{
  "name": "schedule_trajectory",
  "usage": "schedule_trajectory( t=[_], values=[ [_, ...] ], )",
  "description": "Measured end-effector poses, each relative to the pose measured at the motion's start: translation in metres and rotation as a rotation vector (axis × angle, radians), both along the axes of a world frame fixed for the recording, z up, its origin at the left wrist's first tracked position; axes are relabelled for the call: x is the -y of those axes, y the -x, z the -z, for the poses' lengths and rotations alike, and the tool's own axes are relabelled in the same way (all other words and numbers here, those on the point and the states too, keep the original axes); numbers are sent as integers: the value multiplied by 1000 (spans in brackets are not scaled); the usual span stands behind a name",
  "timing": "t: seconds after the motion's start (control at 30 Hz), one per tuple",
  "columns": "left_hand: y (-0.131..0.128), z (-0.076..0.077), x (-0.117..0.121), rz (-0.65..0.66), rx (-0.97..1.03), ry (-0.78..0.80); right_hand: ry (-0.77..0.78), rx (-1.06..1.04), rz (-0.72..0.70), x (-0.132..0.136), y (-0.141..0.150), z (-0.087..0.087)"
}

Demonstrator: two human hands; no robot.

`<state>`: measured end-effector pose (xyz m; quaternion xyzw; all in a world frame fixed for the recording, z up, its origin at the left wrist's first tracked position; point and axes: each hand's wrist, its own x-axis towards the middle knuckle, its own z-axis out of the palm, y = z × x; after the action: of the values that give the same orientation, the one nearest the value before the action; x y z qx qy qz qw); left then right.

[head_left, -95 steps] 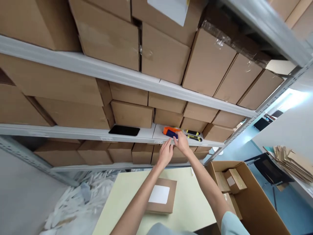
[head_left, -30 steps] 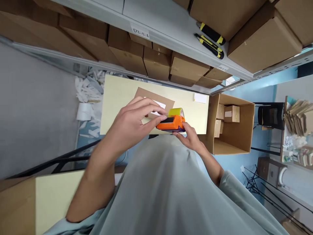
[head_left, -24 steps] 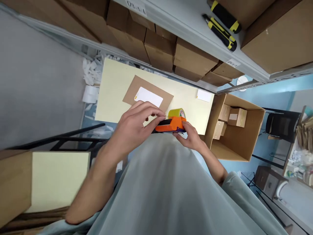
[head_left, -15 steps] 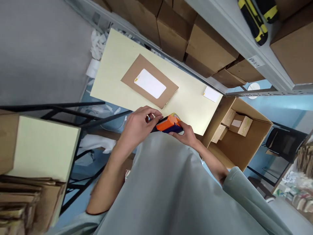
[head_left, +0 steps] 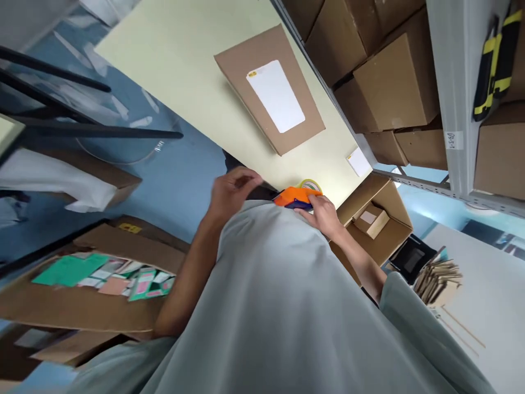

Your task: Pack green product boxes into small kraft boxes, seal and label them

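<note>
My right hand point(head_left: 324, 216) is wrapped round the end of an orange and dark blue tape dispenser point(head_left: 297, 197), held in front of my shirt at the table's near edge. A tape roll point(head_left: 310, 185) with a yellow rim shows behind the orange body. My left hand point(head_left: 234, 190) is in a pinch just left of the dispenser. A thin strip of tape appears to stretch from the dispenser to its fingertips. Beyond the hands, a flat brown cardboard parcel point(head_left: 241, 90) with a white label point(head_left: 276, 96) lies on the pale yellow table point(head_left: 176, 60).
A small white label stack point(head_left: 358, 162) sits at the table's right corner. Beside it stands an open carton point(head_left: 389, 241) holding a small box point(head_left: 371, 220). Shelving point(head_left: 447, 82) with cardboard boxes and yellow-black cutters point(head_left: 494, 65) rises at right. A box of colourful packets point(head_left: 86, 271) is at lower left.
The view has turned and shifted, so the table and shelf appear rotated and the packet box has come into sight. My left hand has moved slightly farther from the dispenser.
</note>
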<state>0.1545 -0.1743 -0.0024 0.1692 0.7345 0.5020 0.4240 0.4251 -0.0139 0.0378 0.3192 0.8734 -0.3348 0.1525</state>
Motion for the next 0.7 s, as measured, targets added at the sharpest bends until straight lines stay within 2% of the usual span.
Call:
schedule_trajectory(
  t=[0.1,0.2,0.37,0.43,0.5,0.6,0.7],
  values=[
    [18,24,12,-165,-62,-11,-96,121,17,-11,-30,2],
    [34,45,9,-100,-74,21,-178,176,-5,-18,-44,11],
    [44,73,-20,9,-66,6,-310,234,-50,-17,-35,45],
    [42,90,-33,-46,-102,-44,-382,261,-78,-16,-31,59],
    [38,109,-45,-161,-120,-106,-462,259,-103,-14,-30,70],
    [33,135,-62,-276,-86,-164,-560,209,-104,-13,-31,85],
    [31,147,-78,-295,-57,-175,-603,195,-64,-10,-32,98]
  ],
)
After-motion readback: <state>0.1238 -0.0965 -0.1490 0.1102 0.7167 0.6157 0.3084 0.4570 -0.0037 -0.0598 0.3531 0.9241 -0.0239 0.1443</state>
